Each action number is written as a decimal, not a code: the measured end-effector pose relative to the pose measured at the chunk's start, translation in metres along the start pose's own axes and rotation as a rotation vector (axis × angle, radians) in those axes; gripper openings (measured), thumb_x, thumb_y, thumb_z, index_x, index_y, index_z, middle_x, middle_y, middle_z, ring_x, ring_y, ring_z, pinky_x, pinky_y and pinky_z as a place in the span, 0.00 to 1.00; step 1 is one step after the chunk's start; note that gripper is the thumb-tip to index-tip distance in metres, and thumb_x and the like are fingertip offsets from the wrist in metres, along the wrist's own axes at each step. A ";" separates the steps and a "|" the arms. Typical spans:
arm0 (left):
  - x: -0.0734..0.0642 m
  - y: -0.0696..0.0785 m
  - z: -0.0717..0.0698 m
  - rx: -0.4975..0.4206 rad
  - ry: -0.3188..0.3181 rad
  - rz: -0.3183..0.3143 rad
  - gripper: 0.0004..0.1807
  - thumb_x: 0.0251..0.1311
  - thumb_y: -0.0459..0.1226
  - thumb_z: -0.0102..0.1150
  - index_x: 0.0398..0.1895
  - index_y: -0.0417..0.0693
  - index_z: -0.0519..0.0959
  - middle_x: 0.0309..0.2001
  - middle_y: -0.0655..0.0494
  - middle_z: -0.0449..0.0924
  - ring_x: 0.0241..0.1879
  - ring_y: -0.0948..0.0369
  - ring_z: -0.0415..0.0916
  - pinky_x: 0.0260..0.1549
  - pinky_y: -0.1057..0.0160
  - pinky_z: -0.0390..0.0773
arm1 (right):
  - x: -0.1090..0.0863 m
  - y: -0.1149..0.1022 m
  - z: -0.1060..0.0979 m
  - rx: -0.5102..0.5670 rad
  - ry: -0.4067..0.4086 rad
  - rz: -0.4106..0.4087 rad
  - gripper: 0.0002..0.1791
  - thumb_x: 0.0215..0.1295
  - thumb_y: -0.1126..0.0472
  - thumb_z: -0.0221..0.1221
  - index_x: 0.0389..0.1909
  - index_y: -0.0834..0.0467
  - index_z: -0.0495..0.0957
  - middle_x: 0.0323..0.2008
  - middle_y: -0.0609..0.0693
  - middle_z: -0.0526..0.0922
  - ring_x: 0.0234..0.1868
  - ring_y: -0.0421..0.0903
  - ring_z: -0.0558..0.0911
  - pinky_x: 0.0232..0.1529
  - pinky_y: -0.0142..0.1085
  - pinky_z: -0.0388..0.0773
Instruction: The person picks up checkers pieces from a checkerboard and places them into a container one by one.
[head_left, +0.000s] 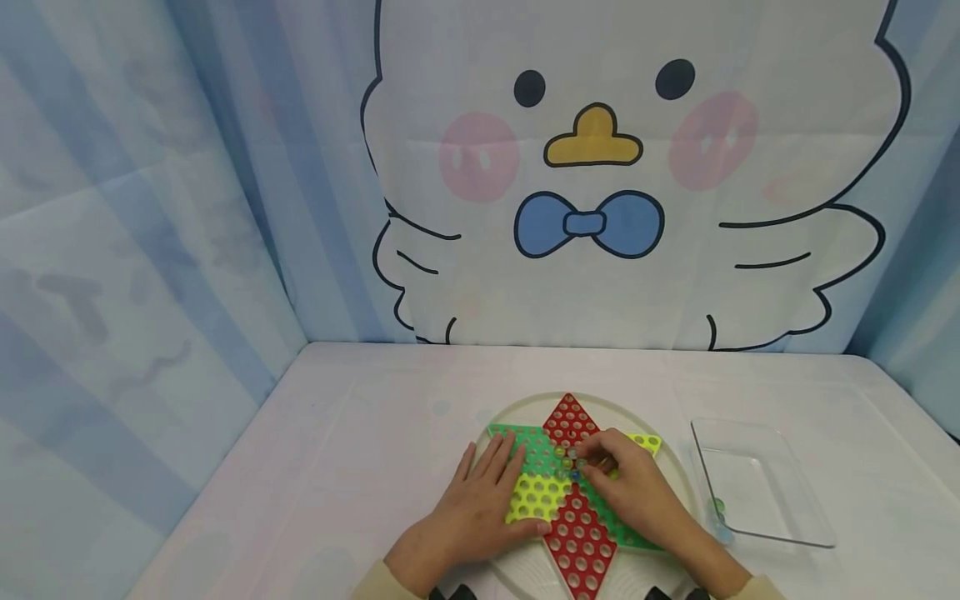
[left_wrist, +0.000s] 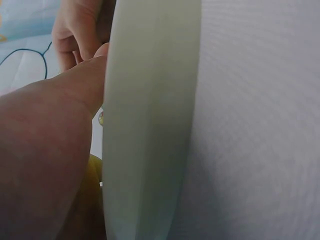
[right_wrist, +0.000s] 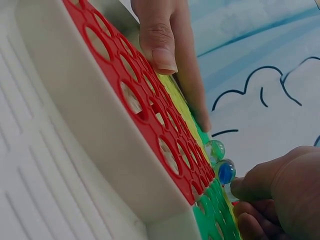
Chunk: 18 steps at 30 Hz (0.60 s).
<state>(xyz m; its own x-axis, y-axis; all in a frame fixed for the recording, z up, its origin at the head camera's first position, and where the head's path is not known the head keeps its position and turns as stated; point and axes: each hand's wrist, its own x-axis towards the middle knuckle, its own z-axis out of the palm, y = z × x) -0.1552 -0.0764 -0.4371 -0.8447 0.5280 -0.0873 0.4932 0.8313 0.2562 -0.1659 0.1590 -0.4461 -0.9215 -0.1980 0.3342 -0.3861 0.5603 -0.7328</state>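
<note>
A Chinese checkers board (head_left: pixel 581 546), a star with red, green and yellow holed sections, lies on a round pale tray (head_left: pixel 682 483). Several glass marbles (head_left: pixel 562 463) sit clustered at its centre. My left hand (head_left: pixel 480 504) rests on the left side of the board, fingers spread over the green and yellow sections, thumb beside the lower red one. Over the centre, my right hand (head_left: pixel 626 483) has thumb and index finger pinched together around a marble, mostly hidden by the fingertips. A marble with a blue core (right_wrist: pixel 226 171) sits right by the thumb tip, beside a greenish marble (right_wrist: pixel 215 150).
To the right of the tray stands a clear plastic box (head_left: pixel 765 492), with a green marble (head_left: pixel 719 506) showing at its left side. The white-covered table (head_left: pixel 300 467) meets a cartoon-printed curtain (head_left: pixel 600 292) at the back. The tray's raised edge (left_wrist: pixel 150 120) fills much of the left wrist view.
</note>
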 end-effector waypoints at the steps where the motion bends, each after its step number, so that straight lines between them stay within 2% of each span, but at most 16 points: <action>1: 0.000 0.000 0.000 0.000 0.000 -0.001 0.53 0.63 0.71 0.42 0.80 0.46 0.47 0.81 0.49 0.40 0.81 0.53 0.37 0.76 0.41 0.43 | 0.000 0.000 0.000 -0.002 -0.001 0.003 0.12 0.58 0.72 0.66 0.39 0.54 0.80 0.37 0.43 0.82 0.38 0.38 0.81 0.38 0.29 0.80; 18: 0.000 0.001 -0.001 0.013 0.002 -0.004 0.54 0.62 0.72 0.41 0.80 0.46 0.47 0.81 0.49 0.41 0.80 0.53 0.38 0.76 0.41 0.44 | 0.001 0.000 0.002 -0.032 0.015 -0.035 0.13 0.56 0.73 0.67 0.37 0.54 0.80 0.36 0.42 0.81 0.37 0.38 0.81 0.36 0.29 0.80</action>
<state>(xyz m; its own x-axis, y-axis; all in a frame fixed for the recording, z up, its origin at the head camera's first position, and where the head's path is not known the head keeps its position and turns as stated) -0.1547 -0.0763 -0.4363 -0.8474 0.5239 -0.0863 0.4920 0.8358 0.2435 -0.1666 0.1573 -0.4466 -0.9065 -0.2061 0.3684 -0.4165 0.5789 -0.7010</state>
